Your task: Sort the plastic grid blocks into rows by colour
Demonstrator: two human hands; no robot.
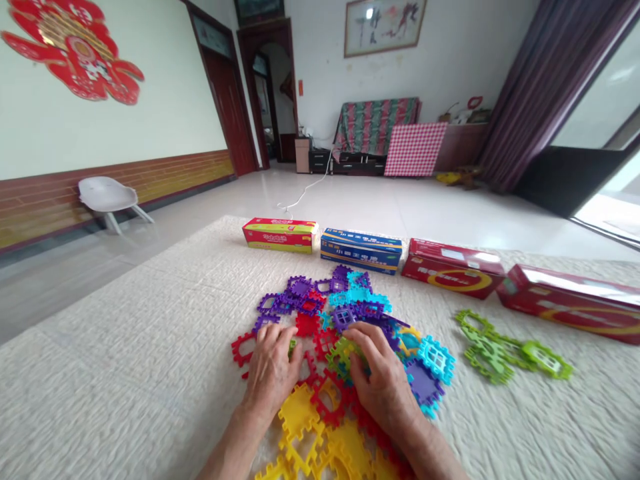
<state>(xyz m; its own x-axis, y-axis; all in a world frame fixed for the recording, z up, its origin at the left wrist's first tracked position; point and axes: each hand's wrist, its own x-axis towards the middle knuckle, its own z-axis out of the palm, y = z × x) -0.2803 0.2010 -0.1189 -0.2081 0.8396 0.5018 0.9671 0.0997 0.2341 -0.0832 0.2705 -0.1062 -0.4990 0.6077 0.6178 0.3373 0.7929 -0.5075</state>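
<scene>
The person's left hand (270,370) is resting palm down and nearly flat, fingers loosely spread, on the near-left part of a pile of tiles (345,313). It is gripping nothing, with its fingertips pressing on a red tile (243,349). The right hand (383,377) is lying at three o'clock of the left one, half closed, its bent fingers and thumb pinching the notched rim of a lime-green tile (340,353); whether that piece is lifting off the heap cannot be told. The tiles are glossy hard plastic squares with toothed, jigsaw-like edges, many showing a window-shaped cut-out in the middle. They are sitting in the centre of a cream quilted mat (150,347), whose stitched surface is looking soft and rippled. Within the heap, yellow tiles (310,433) are spreading at six o'clock between the wrists, purple tiles (300,290) are clustering at eleven o'clock, and a cyan tile (437,359) is lying at three o'clock, just beside the right hand. Well apart at three o'clock, a chain of green tiles (493,350) is lying flat on the mat. At twelve o'clock, four long cardboard cartons are lining the mat's far edge: a red-and-yellow box (280,235), a blue box (361,250) and two shiny red boxes (453,268).
</scene>
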